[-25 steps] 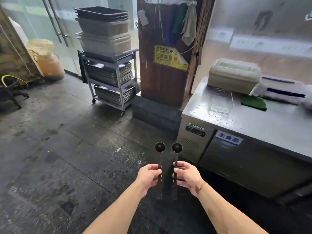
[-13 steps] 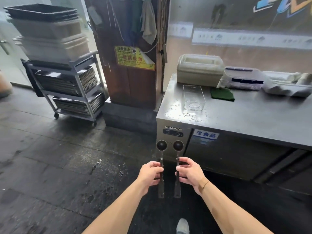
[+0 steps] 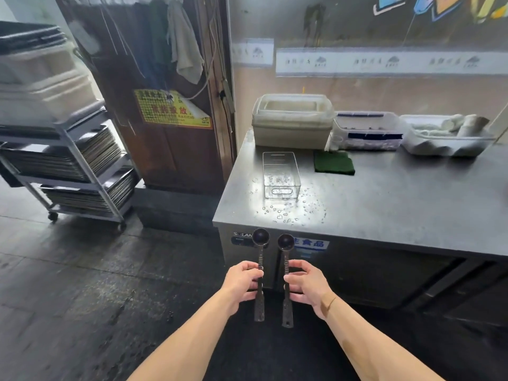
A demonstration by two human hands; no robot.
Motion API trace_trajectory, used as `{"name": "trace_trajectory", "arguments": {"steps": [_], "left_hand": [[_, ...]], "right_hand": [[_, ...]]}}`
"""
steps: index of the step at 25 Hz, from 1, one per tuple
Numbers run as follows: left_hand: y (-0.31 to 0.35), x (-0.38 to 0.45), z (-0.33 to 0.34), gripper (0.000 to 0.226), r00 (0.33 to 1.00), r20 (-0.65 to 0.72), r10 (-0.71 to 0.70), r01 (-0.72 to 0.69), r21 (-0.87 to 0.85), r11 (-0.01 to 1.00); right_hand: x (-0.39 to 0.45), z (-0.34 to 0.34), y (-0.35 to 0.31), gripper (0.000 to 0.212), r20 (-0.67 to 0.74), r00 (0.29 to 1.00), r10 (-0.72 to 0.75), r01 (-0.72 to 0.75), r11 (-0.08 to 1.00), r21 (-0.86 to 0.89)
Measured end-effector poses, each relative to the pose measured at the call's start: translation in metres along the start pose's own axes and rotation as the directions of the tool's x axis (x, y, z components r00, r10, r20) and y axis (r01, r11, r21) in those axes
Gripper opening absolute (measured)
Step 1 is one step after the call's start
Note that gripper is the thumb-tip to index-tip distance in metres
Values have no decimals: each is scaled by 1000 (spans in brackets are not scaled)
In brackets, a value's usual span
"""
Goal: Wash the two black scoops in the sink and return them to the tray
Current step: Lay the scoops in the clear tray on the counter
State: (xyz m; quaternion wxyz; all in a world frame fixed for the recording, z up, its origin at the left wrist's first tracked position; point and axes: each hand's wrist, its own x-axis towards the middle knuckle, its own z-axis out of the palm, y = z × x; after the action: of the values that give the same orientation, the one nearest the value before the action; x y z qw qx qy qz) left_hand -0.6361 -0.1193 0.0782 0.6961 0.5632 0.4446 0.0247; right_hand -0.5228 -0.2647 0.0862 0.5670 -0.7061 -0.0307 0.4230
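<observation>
I hold two long-handled black scoops upright and side by side in front of a steel counter. My left hand [image 3: 242, 283] grips the handle of the left scoop [image 3: 260, 237], and my right hand [image 3: 306, 284] grips the handle of the right scoop [image 3: 286, 242]. Both round bowls point up, just below the counter's front edge. A clear plastic tray [image 3: 281, 176] stands on the wet near-left part of the steel counter [image 3: 384, 204], beyond the scoops. No sink is in view.
A green scouring pad [image 3: 334, 162] lies right of the tray. White lidded tubs [image 3: 292, 121] and bins [image 3: 368, 130] line the counter's back. A wheeled rack [image 3: 68, 163] of metal trays stands to the left beside a wooden pillar [image 3: 170, 105]. The dark floor is wet.
The view has swung right and closer to the counter; the tray now lies straight ahead. Both hands keep the scoops upright in the same grip.
</observation>
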Motion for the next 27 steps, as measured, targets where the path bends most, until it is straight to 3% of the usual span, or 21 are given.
{"name": "trace_trajectory", "arguments": {"steps": [12,27], "left_hand": [[75,94,36,12,1000,13,-11,11,13,1000],[195,278,12,14,999,32,29,-32,112,993]], "right_hand": [[102,-38,-63,33,2,1000,-7,7,998,68],[275,-10,-184,25,-110,994,29,-18,995,102]]}}
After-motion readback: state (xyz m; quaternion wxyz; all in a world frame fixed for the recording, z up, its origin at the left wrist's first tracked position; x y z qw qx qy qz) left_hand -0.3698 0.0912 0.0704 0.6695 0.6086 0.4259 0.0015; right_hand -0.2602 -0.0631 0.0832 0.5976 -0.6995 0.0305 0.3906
